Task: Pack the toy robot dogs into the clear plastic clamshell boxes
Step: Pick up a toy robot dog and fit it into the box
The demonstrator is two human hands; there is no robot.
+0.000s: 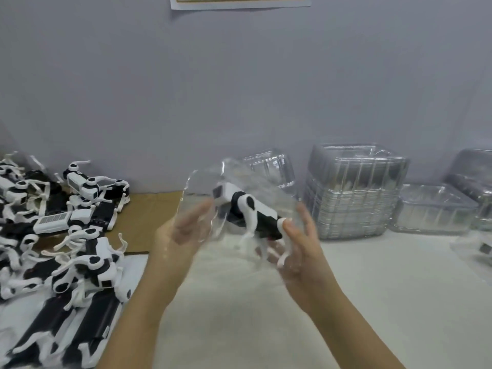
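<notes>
now left hand (186, 230) and right hand (298, 243) fingers (306, 217) grasp clamshell box (269, 193) holding toy dog (255, 211)

The near part of the counter (239, 328) lies open, and a hand can pass there freely. On the left, a tangled pile of toy robot dogs (66, 235) blocks the way. At the back right, stacks of empty boxes (354, 198) stand against the wall (239, 89). A clamshell box (239, 187), raised between the left hand (186, 230) and the right hand (298, 243), fills the middle.
</notes>
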